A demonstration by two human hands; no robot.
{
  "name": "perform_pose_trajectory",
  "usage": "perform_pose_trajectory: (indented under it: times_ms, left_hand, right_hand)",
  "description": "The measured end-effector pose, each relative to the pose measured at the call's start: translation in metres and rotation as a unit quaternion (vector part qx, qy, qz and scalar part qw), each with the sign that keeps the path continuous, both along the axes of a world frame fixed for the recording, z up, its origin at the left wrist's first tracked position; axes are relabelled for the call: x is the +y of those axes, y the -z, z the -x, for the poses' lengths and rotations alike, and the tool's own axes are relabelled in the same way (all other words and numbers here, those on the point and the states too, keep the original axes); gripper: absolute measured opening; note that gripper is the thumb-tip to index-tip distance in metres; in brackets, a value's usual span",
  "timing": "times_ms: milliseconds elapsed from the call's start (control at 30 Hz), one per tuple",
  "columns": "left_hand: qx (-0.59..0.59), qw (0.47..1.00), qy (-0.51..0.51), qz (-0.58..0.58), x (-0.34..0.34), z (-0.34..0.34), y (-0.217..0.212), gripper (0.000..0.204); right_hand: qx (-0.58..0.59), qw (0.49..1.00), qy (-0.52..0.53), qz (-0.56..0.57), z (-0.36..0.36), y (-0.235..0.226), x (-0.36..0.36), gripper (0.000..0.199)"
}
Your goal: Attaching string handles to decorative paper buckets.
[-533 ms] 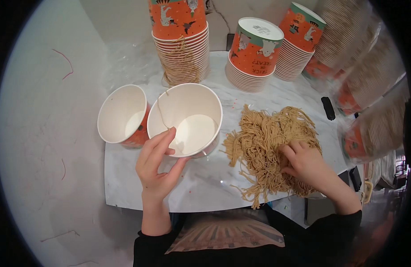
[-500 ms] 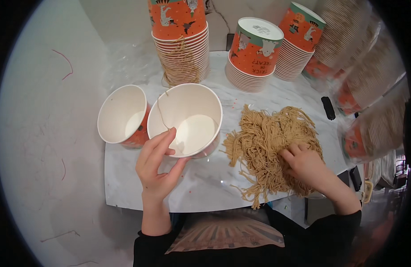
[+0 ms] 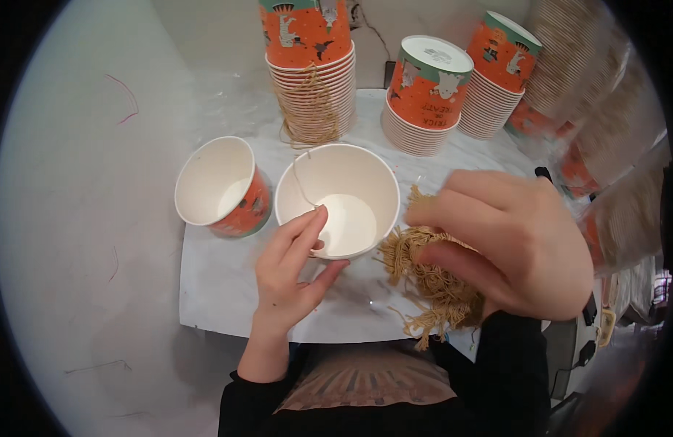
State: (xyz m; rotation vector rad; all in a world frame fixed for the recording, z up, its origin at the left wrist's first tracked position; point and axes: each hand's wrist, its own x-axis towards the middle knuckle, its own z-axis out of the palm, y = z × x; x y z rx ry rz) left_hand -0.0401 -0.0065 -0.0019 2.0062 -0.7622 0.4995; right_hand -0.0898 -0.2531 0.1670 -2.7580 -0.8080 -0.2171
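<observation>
My left hand (image 3: 289,273) grips the near rim of a paper bucket (image 3: 376,178), fingers inside and thumb outside. The bucket is tilted so its white inside shows. A thin tan string (image 3: 298,180) runs from its far rim down inside to my fingertips. My right hand (image 3: 507,240) is raised close to the camera, above a heap of tan cord pieces (image 3: 442,298) that it partly hides. Its fingers are curled and blurred by motion; whether anything is between them I cannot make out.
Left of the held bucket stands another open orange paper bucket (image 3: 252,207). Upside-down bucket stacks line the back: one draped with tan cord (image 3: 307,109), a short one (image 3: 427,95) and another (image 3: 497,73). Plastic-wrapped stacks (image 3: 606,138) crowd the right. A white wall (image 3: 81,218) is at left.
My right hand has risen out of the cord heap toward the camera and moved over it. My left hand keeps its grip on the bucket. The whole view has shifted slightly.
</observation>
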Motion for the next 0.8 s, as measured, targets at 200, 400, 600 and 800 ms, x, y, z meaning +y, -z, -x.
perform_pose_trajectory:
  times_ms: [200, 400, 600, 800]
  left_hand:
    - [0.071, 0.990, 0.026, 0.116, 0.030, 0.010, 0.001, 0.074]
    - [0.245, 0.873, 0.164, 0.388, 0.031, 0.010, -0.011, 0.065]
    - [0.271, 0.833, 0.191, 0.443, 0.025, 0.010, -0.017, 0.062]
    - [0.317, 0.820, 0.198, 0.433, 0.021, 0.009, -0.021, 0.064]
  right_hand:
    - [-0.025, 0.987, -0.088, -0.135, -0.029, 0.053, 0.021, 0.013]
    - [0.011, 0.976, -0.117, -0.182, -0.033, 0.052, 0.024, 0.012]
    - [0.032, 0.948, -0.227, -0.220, -0.088, 0.030, 0.022, 0.010]
    - [-0.016, 0.919, -0.172, -0.355, -0.098, 0.051, -0.006, 0.008]
